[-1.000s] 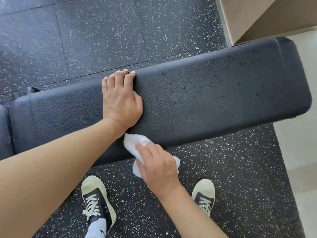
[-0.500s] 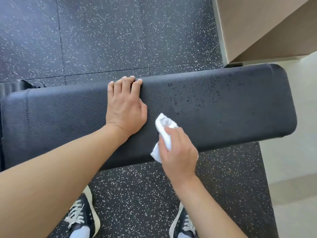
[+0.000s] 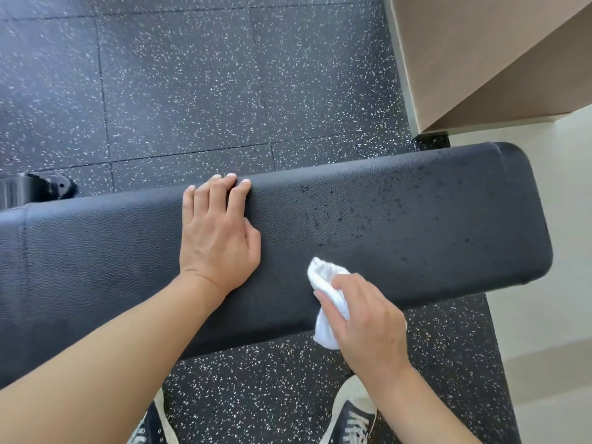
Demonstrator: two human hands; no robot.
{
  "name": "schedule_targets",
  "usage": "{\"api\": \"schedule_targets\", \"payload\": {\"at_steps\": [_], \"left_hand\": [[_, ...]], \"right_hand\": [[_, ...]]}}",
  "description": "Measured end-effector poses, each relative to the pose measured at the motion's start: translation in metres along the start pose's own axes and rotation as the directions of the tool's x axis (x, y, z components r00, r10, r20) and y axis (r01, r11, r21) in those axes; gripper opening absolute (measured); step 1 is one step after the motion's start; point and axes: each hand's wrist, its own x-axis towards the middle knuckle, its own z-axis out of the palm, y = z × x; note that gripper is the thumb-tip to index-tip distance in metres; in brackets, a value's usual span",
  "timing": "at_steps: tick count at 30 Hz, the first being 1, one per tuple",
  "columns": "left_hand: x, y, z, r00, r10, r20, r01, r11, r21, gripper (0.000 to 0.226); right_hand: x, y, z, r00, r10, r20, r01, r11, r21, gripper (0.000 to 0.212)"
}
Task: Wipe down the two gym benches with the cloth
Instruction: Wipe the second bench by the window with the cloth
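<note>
Head view: the right hand (image 3: pixel 368 325), fingers curled round the crumpled white cloth (image 3: pixel 326 283), has travelled from the near edge up onto the long black textured-vinyl bench pad (image 3: pixel 416 219) — wiping is underway, dark droplets beyond the grip unwiped. Flat left hand (image 3: pixel 217 238) stays braced beside it. No legible writing.

The one camera sits on my head, looking steeply down and forward, close over the worktop (image 3: pixel 416 219) that crosses the frame, with my shoes (image 3: pixel 352 418) at the bottom edge and speckled floor (image 3: pixel 192 91) beyond.
</note>
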Motion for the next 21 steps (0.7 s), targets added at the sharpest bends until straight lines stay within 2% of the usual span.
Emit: {"api": "schedule_targets", "payload": {"at_steps": [4, 7, 10, 12, 14, 17, 19, 21], "left_hand": [[0.001, -0.002, 0.004, 1.0, 0.001, -0.004, -0.001, 1.0, -0.015, 0.06], [0.001, -0.004, 0.006, 1.0, -0.001, -0.009, 0.001, 1.0, -0.015, 0.06], [0.002, -0.005, 0.009, 1.0, 0.006, -0.017, -0.007, 1.0, -0.016, 0.062], [0.002, -0.007, 0.011, 1.0, 0.012, -0.024, -0.012, 1.0, -0.018, 0.062], [0.002, -0.008, 0.012, 0.999, 0.017, -0.032, -0.018, 1.0, -0.019, 0.062], [0.002, -0.008, 0.011, 0.999, 0.022, -0.035, -0.023, 0.999, -0.024, 0.062], [0.002, -0.008, 0.011, 0.999, 0.021, -0.027, -0.021, 0.999, -0.025, 0.062], [0.002, -0.008, 0.01, 1.0, 0.019, -0.025, -0.02, 1.0, -0.024, 0.062]], "right_hand": [[0.042, -0.007, 0.012, 0.994, -0.057, -0.095, 0.048, 0.994, -0.103, 0.032], [0.11, -0.025, 0.026, 0.985, -0.014, -0.174, 0.003, 0.998, -0.067, 0.028], [0.188, -0.046, 0.042, 0.982, 0.02, -0.188, -0.025, 0.999, -0.023, 0.026], [0.235, -0.057, 0.056, 0.992, 0.043, -0.12, -0.047, 0.999, -0.027, 0.025], [0.27, -0.065, 0.072, 0.997, 0.072, 0.042, -0.07, 0.996, -0.054, 0.024], [0.289, -0.07, 0.09, 0.96, 0.108, 0.259, -0.082, 0.991, -0.109, 0.016], [0.28, -0.068, 0.085, 0.964, 0.127, 0.235, -0.11, 0.99, -0.087, 0.019], [0.261, -0.068, 0.073, 0.99, 0.051, 0.129, -0.043, 0.997, -0.066, 0.027]]}}
